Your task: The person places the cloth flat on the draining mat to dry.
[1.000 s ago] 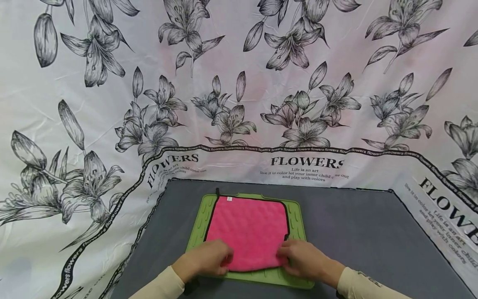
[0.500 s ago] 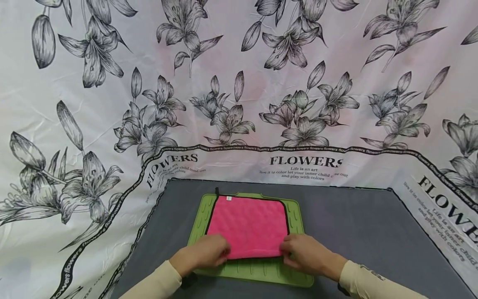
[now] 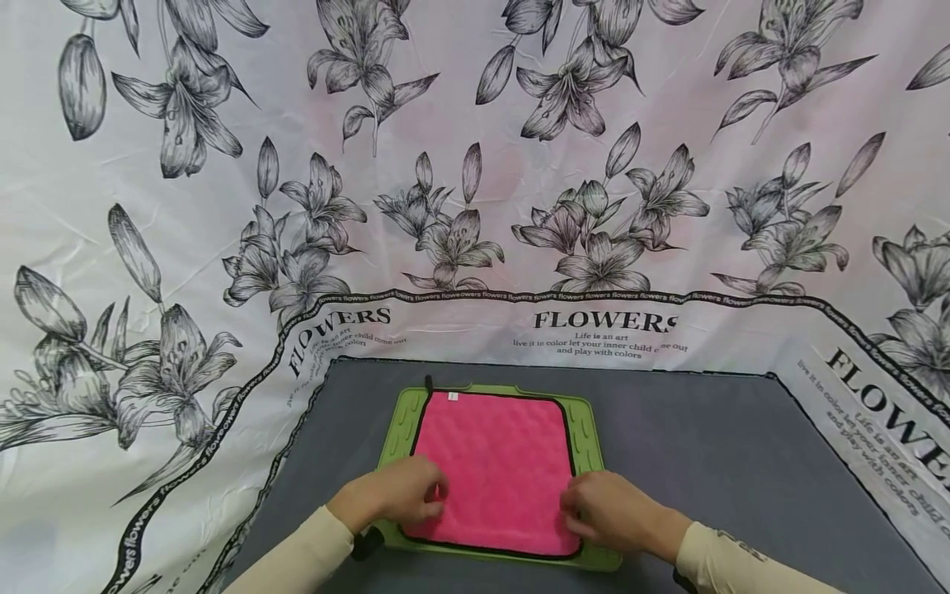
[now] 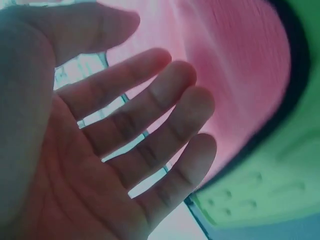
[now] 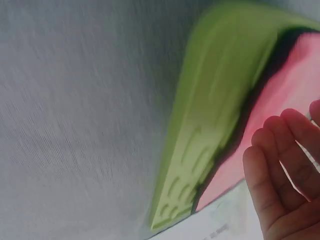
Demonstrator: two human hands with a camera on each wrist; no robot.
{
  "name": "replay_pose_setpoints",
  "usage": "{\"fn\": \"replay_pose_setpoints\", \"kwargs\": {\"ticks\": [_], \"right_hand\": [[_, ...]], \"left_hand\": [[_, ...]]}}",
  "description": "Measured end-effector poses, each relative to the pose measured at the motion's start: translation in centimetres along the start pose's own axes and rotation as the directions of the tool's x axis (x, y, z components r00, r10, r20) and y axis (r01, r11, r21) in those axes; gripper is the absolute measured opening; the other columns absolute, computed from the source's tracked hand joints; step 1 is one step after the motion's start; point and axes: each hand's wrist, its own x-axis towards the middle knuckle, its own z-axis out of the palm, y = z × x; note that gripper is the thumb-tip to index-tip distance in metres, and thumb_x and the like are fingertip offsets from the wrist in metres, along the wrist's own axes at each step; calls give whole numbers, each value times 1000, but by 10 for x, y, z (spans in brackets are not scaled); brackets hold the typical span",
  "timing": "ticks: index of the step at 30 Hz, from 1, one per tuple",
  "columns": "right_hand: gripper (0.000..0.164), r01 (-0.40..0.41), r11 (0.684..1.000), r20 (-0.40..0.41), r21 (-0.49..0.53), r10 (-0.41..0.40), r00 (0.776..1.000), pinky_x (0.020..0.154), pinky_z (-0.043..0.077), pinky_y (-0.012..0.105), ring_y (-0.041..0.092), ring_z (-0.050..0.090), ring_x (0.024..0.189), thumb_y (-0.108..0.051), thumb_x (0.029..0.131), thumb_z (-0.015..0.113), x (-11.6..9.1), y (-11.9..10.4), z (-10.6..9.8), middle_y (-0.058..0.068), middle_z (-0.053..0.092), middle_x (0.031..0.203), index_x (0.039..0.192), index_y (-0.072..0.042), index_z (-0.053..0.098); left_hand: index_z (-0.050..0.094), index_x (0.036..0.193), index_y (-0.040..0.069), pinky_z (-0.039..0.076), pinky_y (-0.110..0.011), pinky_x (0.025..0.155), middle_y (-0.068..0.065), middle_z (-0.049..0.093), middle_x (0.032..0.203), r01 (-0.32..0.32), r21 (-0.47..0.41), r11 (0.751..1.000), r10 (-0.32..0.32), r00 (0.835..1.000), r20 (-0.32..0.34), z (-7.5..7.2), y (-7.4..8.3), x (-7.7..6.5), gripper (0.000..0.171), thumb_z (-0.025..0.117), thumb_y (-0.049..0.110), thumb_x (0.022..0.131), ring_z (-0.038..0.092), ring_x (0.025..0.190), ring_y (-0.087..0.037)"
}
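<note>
From where I sit at the remote feed, the pink cloth (image 3: 493, 470) lies spread over the green ridged mat (image 3: 592, 437), which is my landmark. The cloth's black edging (image 3: 570, 437) runs inside the mat's rim, so a green border shows along the sides and a thinner strip along the near edge. At the mat's far left corner I see a small white tag (image 3: 453, 397) on the cloth and a black loop (image 3: 428, 383) sticking out past it.

The person's left hand (image 3: 397, 492) is over the mat's left side, near the cloth's edge. Its wrist view gives me the fingers loosely extended and slightly apart, gripping nothing. The right hand (image 3: 619, 507) is over the mat's right side, fingers relaxed and close together, likewise gripping nothing. I can't tell whether either hand's fingertips touch the cloth.

Cream sleeves (image 3: 304, 553) come in from the near side of the mat. The grey tabletop (image 3: 705, 445) extends around it, and beyond it I see a lily-printed sheet (image 3: 475, 223) lettered "FLOWERS".
</note>
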Motion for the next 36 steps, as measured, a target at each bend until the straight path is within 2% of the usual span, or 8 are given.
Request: {"fn": "replay_pose_setpoints", "kwargs": {"ticks": [5,14,19,22,26,28,33,36], "right_hand": [[25,-90,995,-60,-45,87,994,61,45,18,-7,48,67,-5,93,76,15,21,-7,-18,60,75,80,-25,70],[22,-259,964,-112,-56,252,961,60,48,25,-1,52,64,-4,96,77,37,64,-6,-15,62,71,80,-19,72],[21,-352,933,-155,-78,338,928,59,48,29,3,53,62,-5,95,80,50,81,0,-11,63,70,79,-16,73],[25,-404,911,-170,-85,387,906,58,47,31,6,52,60,-6,96,80,57,90,4,-9,60,66,75,-16,70],[37,-452,887,-176,-91,433,884,57,42,32,9,45,57,-5,98,76,62,100,9,-9,49,60,68,-19,60],[39,-466,881,-177,-88,446,877,57,41,32,10,44,56,-4,98,74,64,104,10,-9,47,59,67,-20,58],[36,-503,862,-173,-70,486,857,55,41,34,13,46,54,-2,96,76,68,112,11,-5,50,58,68,-16,58],[33,-528,847,-161,-67,513,843,56,42,35,14,49,56,-2,95,77,72,116,11,-3,53,60,69,-14,60]], "left_hand": [[80,104,9,50,-27,60,7,66,74,95,47,994,-88,987,-136,-8,-27,3,8,74,12,100,54,63,-3],[78,101,9,49,-37,56,2,65,76,292,39,956,-266,913,-310,-16,-60,26,9,72,14,104,56,61,-12],[79,113,6,53,-39,60,-5,73,88,366,-24,930,-343,846,-409,-16,-76,44,16,70,17,105,61,63,-15],[78,106,9,53,-38,61,-6,76,93,411,-30,911,-376,797,-473,-14,-84,55,12,73,19,104,60,64,-14],[62,77,11,38,-34,54,2,54,69,445,-90,891,-429,761,-487,-11,-92,71,30,72,18,104,42,55,-13],[53,74,12,33,-35,55,2,45,68,460,-118,880,-455,747,-484,-9,-95,78,36,70,18,105,38,56,-15],[71,93,9,54,-42,64,-5,71,88,511,-153,846,-513,701,-495,-7,-98,93,18,69,21,107,64,69,-20],[72,92,7,58,-48,69,-11,74,90,551,-185,814,-562,666,-491,-7,-99,99,24,69,25,108,71,76,-27]]}}
